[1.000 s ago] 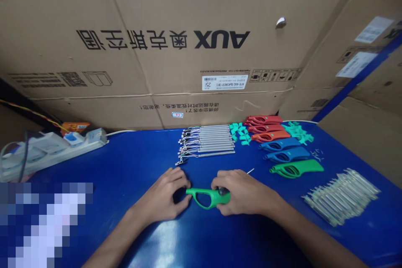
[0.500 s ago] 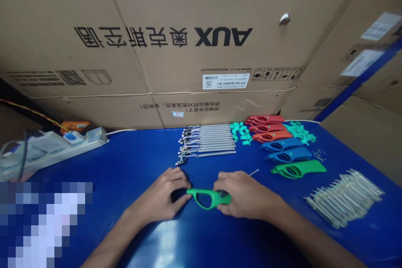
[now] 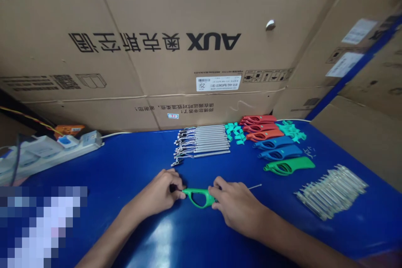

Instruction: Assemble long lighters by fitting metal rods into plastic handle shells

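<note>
A green lighter-shaped casing (image 3: 201,198) with an oval opening lies level between my two hands, low in the middle of the view. My left hand (image 3: 163,192) pinches its narrow tip between thumb and fingers. Over its wide end, my right hand (image 3: 234,201) closes with thumb and fingers and hides that end. A thin metal rod (image 3: 255,186) shows just beyond my right hand. Past my hands lies a row of silver rods with wires (image 3: 212,140), beside several small turquoise pieces (image 3: 237,133).
Red (image 3: 260,119), orange, blue (image 3: 281,152) and green casings (image 3: 290,165) lie at the right, near more turquoise pieces. Clear-looking slim parts (image 3: 333,192) are laid out farther right. A power strip (image 3: 63,155) stands at the left. Cardboard (image 3: 141,67) walls the blue table's back.
The view has shifted slightly. My right hand has changed its hold and now covers more of the green casing's wide end, where a dark part showed before. My left hand still pinches the tip.
</note>
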A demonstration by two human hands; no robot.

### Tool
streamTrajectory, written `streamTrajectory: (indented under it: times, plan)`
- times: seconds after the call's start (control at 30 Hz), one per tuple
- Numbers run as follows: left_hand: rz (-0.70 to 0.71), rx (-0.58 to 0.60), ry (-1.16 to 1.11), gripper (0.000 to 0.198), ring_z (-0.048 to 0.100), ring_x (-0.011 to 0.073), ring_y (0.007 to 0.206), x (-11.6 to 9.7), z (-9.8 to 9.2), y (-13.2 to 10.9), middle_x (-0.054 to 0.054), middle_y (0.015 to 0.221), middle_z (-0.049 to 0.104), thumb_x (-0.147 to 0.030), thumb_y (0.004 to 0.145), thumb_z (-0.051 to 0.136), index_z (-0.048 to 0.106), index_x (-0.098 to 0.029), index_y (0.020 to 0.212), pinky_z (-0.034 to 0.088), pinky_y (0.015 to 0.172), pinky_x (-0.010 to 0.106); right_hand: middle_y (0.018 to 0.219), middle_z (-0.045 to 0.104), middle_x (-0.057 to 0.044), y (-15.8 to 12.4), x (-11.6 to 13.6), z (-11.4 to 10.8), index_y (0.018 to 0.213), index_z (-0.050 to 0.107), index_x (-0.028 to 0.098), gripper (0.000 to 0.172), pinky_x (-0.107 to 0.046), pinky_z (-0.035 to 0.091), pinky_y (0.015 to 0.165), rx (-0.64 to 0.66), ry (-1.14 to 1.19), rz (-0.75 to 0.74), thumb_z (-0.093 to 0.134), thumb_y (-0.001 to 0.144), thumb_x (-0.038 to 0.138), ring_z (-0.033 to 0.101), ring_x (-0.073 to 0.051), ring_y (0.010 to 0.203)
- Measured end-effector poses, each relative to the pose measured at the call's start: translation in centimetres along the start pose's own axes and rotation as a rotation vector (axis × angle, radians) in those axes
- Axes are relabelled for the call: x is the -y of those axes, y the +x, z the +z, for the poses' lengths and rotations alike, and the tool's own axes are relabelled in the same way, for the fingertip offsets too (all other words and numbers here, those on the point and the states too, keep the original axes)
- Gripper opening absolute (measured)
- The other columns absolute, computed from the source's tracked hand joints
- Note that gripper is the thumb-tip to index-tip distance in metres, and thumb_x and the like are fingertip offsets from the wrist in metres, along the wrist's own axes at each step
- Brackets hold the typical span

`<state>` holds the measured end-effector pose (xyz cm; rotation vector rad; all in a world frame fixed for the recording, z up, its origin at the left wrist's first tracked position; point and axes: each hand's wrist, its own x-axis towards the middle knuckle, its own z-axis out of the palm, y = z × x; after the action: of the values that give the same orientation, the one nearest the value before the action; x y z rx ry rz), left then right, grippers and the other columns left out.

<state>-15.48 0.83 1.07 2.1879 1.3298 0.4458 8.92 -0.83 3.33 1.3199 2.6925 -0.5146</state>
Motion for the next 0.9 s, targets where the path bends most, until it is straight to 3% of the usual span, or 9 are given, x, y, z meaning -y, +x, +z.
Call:
streamTrajectory:
  times: [0.27,0.47,0.7,0.9]
  plan:
    - [-0.032,0.104,0.189,0.010,0.061,0.0200,0.075,-1.3,-1.0,0.4,0.002,0.075,0.065,-0.014,0.074,0.058,0.064,-0.021,0.073,0.041,0.066,0.028,0.114,0.057,-0.010,-2.0,-0.5,-1.1,0.126,0.053,0.021,0.036,-0.036,0.047,0.070,-0.055,-0.095,-0.057,0.054,0.090,0.027,0.063,-0.028,0.093]
    - [0.009,0.102,0.202,0.005,0.059,0.0174,0.075,-1.6,-0.9,0.1,0.002,0.079,0.064,-0.015,0.075,0.057,0.059,-0.020,0.074,0.038,0.064,0.025,0.109,0.059,-0.012,-3.4,-1.8,-1.6,0.112,0.060,0.015,0.030,-0.037,0.048,0.068,-0.033,-0.195,0.004,0.056,0.089,0.035,0.065,-0.029,0.086]
    - [0.015,0.095,0.250,0.006,0.058,0.0156,0.071,-1.0,-0.5,0.2,0.000,0.076,0.064,-0.014,0.076,0.057,0.056,-0.019,0.073,0.036,0.062,0.023,0.110,0.058,-0.010,-2.5,-2.4,-0.8,0.107,0.063,0.018,0.032,-0.034,0.046,0.066,-0.072,-0.140,0.055,0.061,0.085,0.042,0.066,-0.027,0.084]
    - [0.070,0.061,0.365,0.009,0.060,0.0177,0.078,-2.1,-0.7,-0.6,0.003,0.084,0.065,-0.015,0.083,0.052,0.058,-0.018,0.077,0.040,0.067,0.025,0.110,0.060,-0.012,-3.6,-2.7,-1.4,0.113,0.062,0.019,0.038,-0.032,0.043,0.064,-0.104,-0.237,-0.068,0.057,0.087,0.046,0.066,-0.026,0.082]
